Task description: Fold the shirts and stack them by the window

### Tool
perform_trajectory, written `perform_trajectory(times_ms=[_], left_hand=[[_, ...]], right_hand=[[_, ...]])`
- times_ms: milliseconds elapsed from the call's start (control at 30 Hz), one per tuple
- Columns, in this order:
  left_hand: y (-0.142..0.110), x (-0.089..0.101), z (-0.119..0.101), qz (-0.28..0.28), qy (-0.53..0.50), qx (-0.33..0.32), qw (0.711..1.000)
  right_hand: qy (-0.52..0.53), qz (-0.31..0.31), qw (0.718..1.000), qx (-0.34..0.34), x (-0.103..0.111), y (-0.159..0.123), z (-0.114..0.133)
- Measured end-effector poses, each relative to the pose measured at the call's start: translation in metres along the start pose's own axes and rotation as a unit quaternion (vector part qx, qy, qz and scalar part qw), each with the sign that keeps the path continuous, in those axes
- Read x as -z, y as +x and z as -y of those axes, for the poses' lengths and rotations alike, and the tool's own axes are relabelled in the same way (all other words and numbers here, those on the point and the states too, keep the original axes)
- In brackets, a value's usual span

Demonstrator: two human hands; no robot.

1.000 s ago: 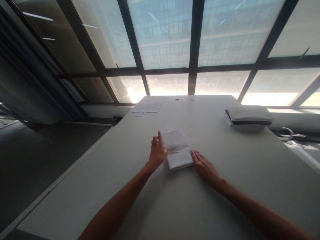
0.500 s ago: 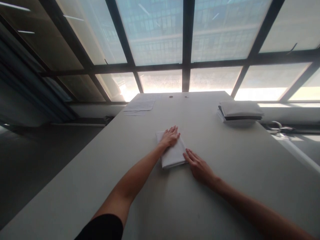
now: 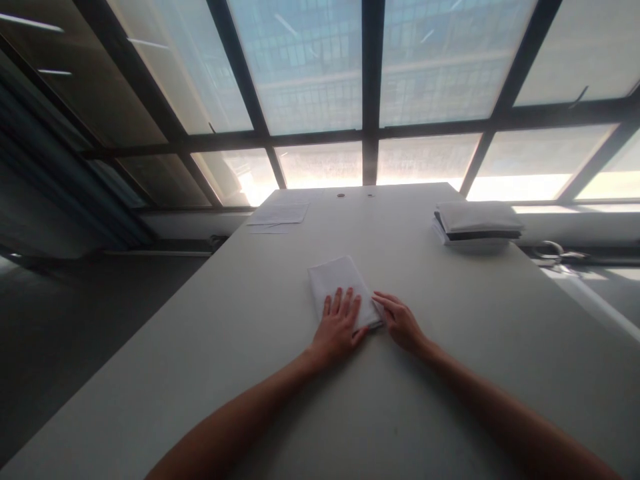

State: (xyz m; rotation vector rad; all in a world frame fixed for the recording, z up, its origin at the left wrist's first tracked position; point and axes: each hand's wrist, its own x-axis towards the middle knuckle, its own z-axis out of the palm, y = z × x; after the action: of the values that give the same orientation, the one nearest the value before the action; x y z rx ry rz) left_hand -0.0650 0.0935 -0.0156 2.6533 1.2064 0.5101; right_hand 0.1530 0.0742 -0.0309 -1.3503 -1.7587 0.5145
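A folded white cloth (image 3: 334,277) lies flat near the middle of a long grey table (image 3: 250,320). My left hand (image 3: 339,327) rests palm down on the cloth's near end, fingers stretched out and slightly apart. My right hand (image 3: 400,321) lies at the cloth's near right corner, its fingertips touching the edge and fingers extended. Neither hand holds anything.
A stack of folded cloths, white with a dark layer (image 3: 477,225), sits at the table's far right. Sheets of paper (image 3: 278,215) lie at the far left corner. Two small round things (image 3: 341,195) sit by the far edge. Large windows rise behind.
My left hand slid back from the cloth's far end to its near end. My right hand stayed at the near right corner.
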Motion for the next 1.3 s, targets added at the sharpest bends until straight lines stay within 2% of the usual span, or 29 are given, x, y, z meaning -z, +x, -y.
perform_trajectory(times_ms=[133,267,333,533,733,900,967,1067,1200,1300], left_hand=[[-0.008,0.004,0.006,0.036,0.019,-0.052,0.998],[-0.009,0.005,0.009,0.054,0.026,-0.071,0.996],[-0.012,0.006,0.009,0.057,0.023,-0.073,0.995],[-0.020,0.005,0.009,0.058,0.025,-0.083,0.995],[-0.016,0.005,0.020,0.065,0.068,-0.098,0.991],[-0.017,0.025,0.044,0.081,0.072,-0.101,0.989],[-0.016,0.035,0.058,0.062,0.074,-0.059,0.994],[-0.009,0.045,0.078,0.015,0.076,0.049,0.996],[0.014,0.051,0.090,0.017,0.077,0.152,0.985],[0.036,0.041,0.077,0.030,0.108,0.187,0.976]], right_hand=[[-0.050,0.079,0.993,0.068,-0.011,0.025,0.008],[-0.121,0.195,0.961,0.152,-0.029,0.073,0.019],[-0.154,0.232,0.949,0.150,-0.040,0.099,0.019],[-0.217,0.225,0.948,0.059,-0.069,0.159,-0.001],[-0.212,0.147,0.965,0.037,-0.076,0.183,-0.012],[-0.222,0.057,0.973,-0.014,-0.055,0.170,-0.023],[-0.229,0.011,0.972,-0.050,-0.042,0.156,-0.030],[-0.217,-0.033,0.971,-0.097,-0.020,0.125,-0.039],[-0.097,-0.045,0.985,-0.136,-0.001,0.073,-0.036],[0.004,-0.002,0.992,-0.129,0.002,0.038,-0.022]])
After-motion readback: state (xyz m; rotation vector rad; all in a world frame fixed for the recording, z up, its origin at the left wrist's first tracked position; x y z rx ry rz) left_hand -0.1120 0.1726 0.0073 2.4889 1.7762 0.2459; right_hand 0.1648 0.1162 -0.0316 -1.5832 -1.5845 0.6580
